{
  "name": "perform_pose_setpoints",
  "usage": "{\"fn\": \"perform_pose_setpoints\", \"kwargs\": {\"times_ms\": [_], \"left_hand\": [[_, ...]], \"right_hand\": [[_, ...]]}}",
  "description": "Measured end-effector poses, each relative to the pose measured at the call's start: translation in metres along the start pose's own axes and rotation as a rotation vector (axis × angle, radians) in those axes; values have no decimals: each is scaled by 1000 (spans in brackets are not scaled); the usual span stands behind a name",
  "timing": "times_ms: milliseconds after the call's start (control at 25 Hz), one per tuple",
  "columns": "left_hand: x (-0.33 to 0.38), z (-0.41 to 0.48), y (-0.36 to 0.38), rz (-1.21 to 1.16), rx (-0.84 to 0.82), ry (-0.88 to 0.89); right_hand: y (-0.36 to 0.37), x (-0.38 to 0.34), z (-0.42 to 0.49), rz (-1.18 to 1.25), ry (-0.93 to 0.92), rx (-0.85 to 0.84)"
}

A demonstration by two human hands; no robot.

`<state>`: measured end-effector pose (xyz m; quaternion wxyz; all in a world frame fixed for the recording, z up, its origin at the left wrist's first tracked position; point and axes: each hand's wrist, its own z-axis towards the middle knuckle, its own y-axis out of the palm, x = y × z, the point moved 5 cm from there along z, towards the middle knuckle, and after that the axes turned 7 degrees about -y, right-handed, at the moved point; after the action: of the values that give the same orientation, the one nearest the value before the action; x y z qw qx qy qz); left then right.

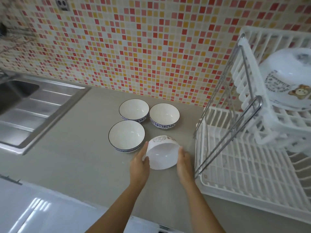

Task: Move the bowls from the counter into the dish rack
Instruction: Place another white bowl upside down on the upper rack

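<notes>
At the far left a stainless-steel sink (15,96) with its ribbed drainboard (38,113) was set into the grey counter (75,158); behind it all ran a mosaic-tile wall (134,47) of red, pink and yellow squares. Toward the middle of the counter stood three blue-patterned bowls, all upright and close together — the near one (126,135) at the left, the back-left one (134,109) and the back-right one (164,115) just before the wall. Just right of the near bowl, a white printed bowl (161,153) was held between both hands, tilted so its opening faced the camera; the left hand (140,163) lay flat against its left side, fingers extended along the rim; the right hand (183,161) pressed its right side likewise; whether the bowl touched the counter could not be told. At the right stood the white two-tier dish rack (235,165) with chrome supports; its upper tier already held a white bear-printed bowl (286,78), upside down — the picture was blurred there.
</notes>
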<state>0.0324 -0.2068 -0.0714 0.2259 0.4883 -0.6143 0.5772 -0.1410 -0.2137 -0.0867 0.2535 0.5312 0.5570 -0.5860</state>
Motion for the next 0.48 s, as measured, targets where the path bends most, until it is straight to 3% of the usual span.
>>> {"fn": "perform_pose_setpoints", "kwargs": {"times_ms": [160,240,360,480], "left_hand": [[6,-31,-37,-90,50,141],[3,-64,-64,-177,2,144],[6,-80,-78,-507,-142,85],[22,-89,-91,-630,-126,100]], "right_hand": [[-4,-24,-39,81,61,-60],[-11,-41,-84,189,-23,-127],[-15,-55,-112,265,-124,-125],[-25,-81,-135,193,-233,-66]]}}
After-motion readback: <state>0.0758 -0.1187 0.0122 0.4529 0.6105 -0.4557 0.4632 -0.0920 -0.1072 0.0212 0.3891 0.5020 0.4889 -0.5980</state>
